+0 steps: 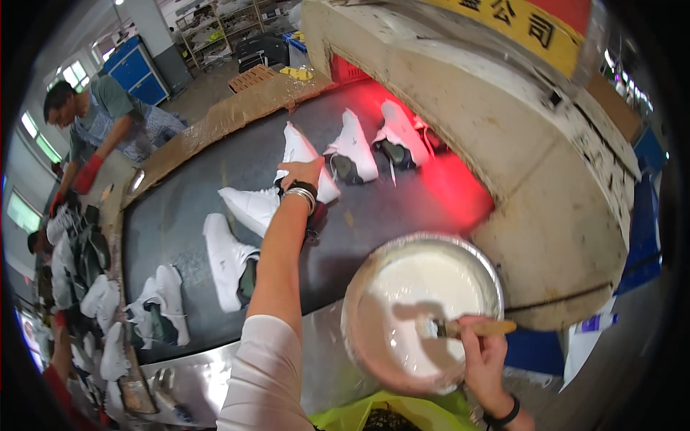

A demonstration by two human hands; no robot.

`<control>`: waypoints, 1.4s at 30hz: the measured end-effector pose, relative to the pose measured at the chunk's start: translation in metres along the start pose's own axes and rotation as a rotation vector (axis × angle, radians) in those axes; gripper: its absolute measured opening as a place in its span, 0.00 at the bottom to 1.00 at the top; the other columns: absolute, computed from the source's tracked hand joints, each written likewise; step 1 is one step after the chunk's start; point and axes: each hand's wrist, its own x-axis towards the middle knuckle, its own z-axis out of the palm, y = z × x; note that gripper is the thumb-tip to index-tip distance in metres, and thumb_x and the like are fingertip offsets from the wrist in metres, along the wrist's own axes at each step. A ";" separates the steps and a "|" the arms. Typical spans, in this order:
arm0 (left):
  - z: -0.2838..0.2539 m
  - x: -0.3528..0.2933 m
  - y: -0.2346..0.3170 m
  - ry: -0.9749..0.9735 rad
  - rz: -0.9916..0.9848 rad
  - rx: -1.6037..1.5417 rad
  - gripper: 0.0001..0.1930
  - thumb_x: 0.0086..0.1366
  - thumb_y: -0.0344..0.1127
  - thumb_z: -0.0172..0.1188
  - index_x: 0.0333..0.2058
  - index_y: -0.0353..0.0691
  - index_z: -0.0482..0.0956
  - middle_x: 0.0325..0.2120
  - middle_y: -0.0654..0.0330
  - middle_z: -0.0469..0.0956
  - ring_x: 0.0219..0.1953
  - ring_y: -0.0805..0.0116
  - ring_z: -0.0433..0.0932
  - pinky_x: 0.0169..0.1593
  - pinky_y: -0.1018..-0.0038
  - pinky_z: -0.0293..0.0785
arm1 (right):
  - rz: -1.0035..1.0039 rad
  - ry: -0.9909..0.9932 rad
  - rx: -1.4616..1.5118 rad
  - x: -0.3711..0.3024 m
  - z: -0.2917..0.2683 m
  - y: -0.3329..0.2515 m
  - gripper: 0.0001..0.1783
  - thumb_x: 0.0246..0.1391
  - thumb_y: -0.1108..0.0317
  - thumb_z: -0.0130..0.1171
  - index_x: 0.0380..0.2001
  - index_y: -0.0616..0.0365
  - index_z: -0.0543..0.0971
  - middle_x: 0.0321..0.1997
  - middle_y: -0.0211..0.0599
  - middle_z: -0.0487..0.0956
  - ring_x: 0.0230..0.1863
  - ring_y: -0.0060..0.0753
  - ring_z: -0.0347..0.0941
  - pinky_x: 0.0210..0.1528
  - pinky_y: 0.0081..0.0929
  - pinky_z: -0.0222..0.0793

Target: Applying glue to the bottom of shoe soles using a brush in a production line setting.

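My left arm stretches across a dark conveyor belt, and my left hand is closed on a white shoe lying on its side. Close beside that shoe, partly hidden by my wrist, lies another white shoe. At lower right my right hand grips the wooden handle of a brush. The bristles are over a metal basin of white liquid; whether they touch the liquid is hard to tell.
Two white shoes lie near the red-lit opening of a beige machine. More white shoes rest on the near left of the belt. A co-worker in red gloves stands at left by piled shoes.
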 end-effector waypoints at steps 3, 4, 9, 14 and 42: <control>0.056 -0.065 0.062 0.122 -0.226 0.169 0.66 0.38 0.58 0.74 0.67 0.40 0.39 0.56 0.26 0.56 0.60 0.34 0.59 0.60 0.44 0.54 | 0.056 0.169 -0.075 0.005 -0.015 0.009 0.07 0.62 0.74 0.50 0.41 0.66 0.73 0.42 0.39 0.76 0.42 0.27 0.75 0.45 0.26 0.74; 0.051 -0.060 0.061 0.178 -0.280 0.155 0.67 0.38 0.61 0.73 0.68 0.41 0.39 0.55 0.29 0.58 0.59 0.36 0.60 0.60 0.46 0.53 | 0.066 0.160 -0.062 0.008 -0.013 0.008 0.07 0.62 0.74 0.50 0.41 0.66 0.73 0.42 0.40 0.76 0.42 0.28 0.75 0.46 0.27 0.74; 0.014 -0.052 0.027 0.088 -0.084 0.184 0.60 0.48 0.69 0.61 0.67 0.35 0.44 0.55 0.27 0.59 0.60 0.31 0.56 0.62 0.41 0.47 | 0.062 0.038 -0.053 0.015 -0.013 0.007 0.09 0.63 0.72 0.50 0.42 0.67 0.72 0.42 0.42 0.76 0.42 0.30 0.75 0.47 0.28 0.74; -0.043 -0.134 -0.034 0.071 0.731 0.777 0.51 0.50 0.62 0.63 0.64 0.36 0.55 0.62 0.39 0.56 0.67 0.36 0.48 0.63 0.36 0.42 | 0.056 0.029 0.018 0.008 -0.018 -0.006 0.07 0.61 0.77 0.49 0.40 0.68 0.73 0.44 0.41 0.75 0.42 0.26 0.73 0.43 0.22 0.71; -0.255 -0.244 -0.111 -0.564 -0.015 0.009 0.39 0.47 0.55 0.71 0.40 0.17 0.75 0.30 0.56 0.77 0.30 0.71 0.74 0.30 0.70 0.70 | -0.013 -0.075 0.019 -0.056 -0.004 -0.031 0.10 0.63 0.74 0.48 0.43 0.70 0.72 0.43 0.44 0.75 0.44 0.31 0.75 0.43 0.27 0.77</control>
